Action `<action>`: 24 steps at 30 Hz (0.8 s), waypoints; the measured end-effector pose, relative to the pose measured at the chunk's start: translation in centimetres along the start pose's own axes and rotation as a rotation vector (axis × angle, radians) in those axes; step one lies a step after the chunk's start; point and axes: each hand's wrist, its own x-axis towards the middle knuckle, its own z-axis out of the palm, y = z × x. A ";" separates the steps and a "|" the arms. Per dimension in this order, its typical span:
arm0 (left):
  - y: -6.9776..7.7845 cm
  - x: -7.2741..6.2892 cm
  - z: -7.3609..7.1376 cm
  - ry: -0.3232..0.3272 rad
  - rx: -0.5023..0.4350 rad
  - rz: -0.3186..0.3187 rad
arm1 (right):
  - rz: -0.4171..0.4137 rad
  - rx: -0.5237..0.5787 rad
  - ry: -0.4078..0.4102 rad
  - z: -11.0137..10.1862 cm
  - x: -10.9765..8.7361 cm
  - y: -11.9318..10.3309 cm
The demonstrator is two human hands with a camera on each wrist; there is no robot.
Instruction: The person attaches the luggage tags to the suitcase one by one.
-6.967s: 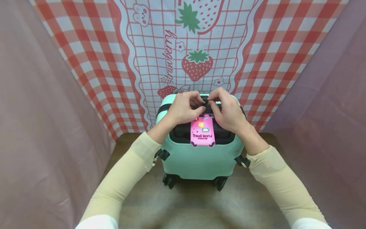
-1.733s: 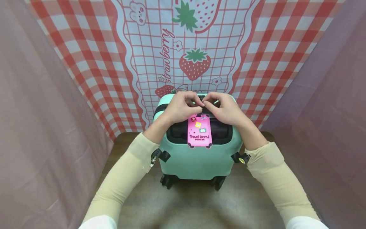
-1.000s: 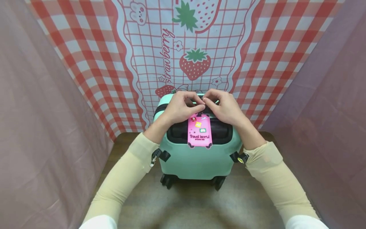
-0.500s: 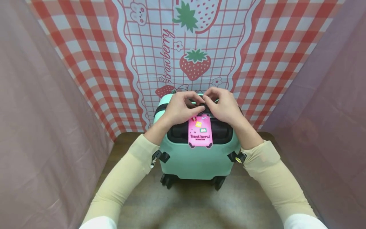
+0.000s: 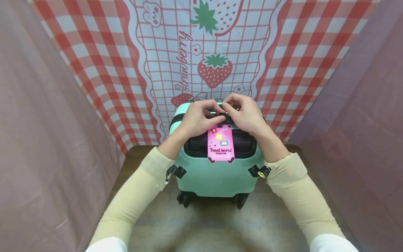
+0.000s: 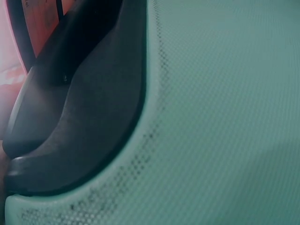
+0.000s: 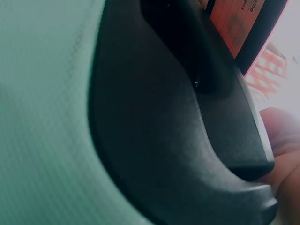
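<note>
A mint-green suitcase stands upright in the head view, with a black recessed handle area on the side facing me. A pink luggage tag printed "Travel World" hangs over that black part. Above the tag, my left hand pinches its small dark strap between thumb and index finger. My right hand pinches at the same strap just to the right, fingertips almost meeting the left ones. The strap itself is mostly hidden by fingers. Both wrist views show the black handle close up, and the tag's orange back beyond it.
The suitcase's black wheels rest on a brown wooden table. Behind hangs a red-and-white strawberry cloth. Pinkish curtains close in both sides. Black wrist straps with cameras sit close to the suitcase's front.
Seven seconds ago the fingertips were farther apart with a dark strap piece showing between them. They came together, and over the last second my right hand has risen slightly. The left stays nearly still.
</note>
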 end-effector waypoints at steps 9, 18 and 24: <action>0.0 0.1 -0.1 -0.008 -0.021 -0.020 | 0.032 0.006 -0.029 0.0 0.2 -0.3; 0.2 0.4 -0.4 -0.040 -0.099 -0.116 | 0.097 -0.003 -0.083 -0.2 0.5 -0.1; 0.4 0.5 -0.6 -0.045 -0.130 -0.189 | 0.103 0.058 -0.094 -0.1 0.5 0.1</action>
